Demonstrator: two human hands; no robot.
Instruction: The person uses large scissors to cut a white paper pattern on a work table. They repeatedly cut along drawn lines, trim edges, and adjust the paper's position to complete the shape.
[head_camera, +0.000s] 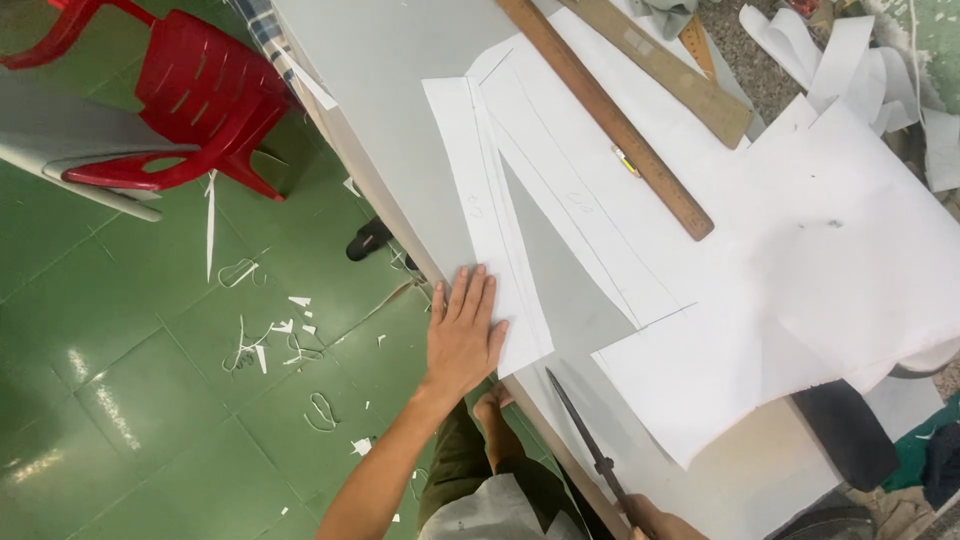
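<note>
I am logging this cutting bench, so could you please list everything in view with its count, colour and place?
Table: one, grey, centre.
Paper strip: one, white, under the left hand.
Large paper sheets: several, white, across the table's right side.
Rulers: two, wooden brown, lying diagonally at the top.
Scissors: one pair, dark, blades shut, at the near table edge.
Chair: one, red, on the green floor.
Paper scraps: many, white, on the floor.
Left hand: flat on the strip.
Right hand: holding the scissors, mostly out of frame.
</note>
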